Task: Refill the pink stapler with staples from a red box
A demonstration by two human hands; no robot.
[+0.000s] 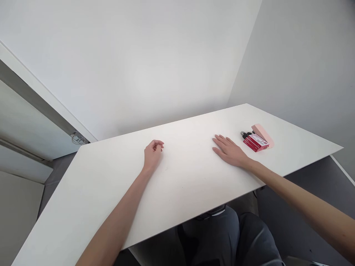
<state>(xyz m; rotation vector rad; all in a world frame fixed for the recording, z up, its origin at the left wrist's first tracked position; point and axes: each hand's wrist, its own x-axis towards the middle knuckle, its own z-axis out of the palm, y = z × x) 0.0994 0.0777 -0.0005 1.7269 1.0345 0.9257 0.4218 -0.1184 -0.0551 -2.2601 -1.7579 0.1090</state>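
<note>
My left hand [153, 154] rests on the white table [177, 181] left of its middle. Its fingers are loosely curled in toward the thumb, and no object shows in them. My right hand [229, 151] lies palm down on the tabletop, fingers stretched out and slightly spread, with nothing under it that I can see. Just right of this hand, and apart from it, is a small stack of red-and-white boxes [255, 142]. A pale pink case or flap [262, 133] stands against the boxes. Small black objects [244, 135] lie behind them, too small to name.
A white wall [155, 66] rises behind the table, and a grey wall [299, 74] stands to the right. Cables [77, 138] show by the far left corner. My legs [222, 236] are below the front edge, with a dark-framed object [212, 213] near them.
</note>
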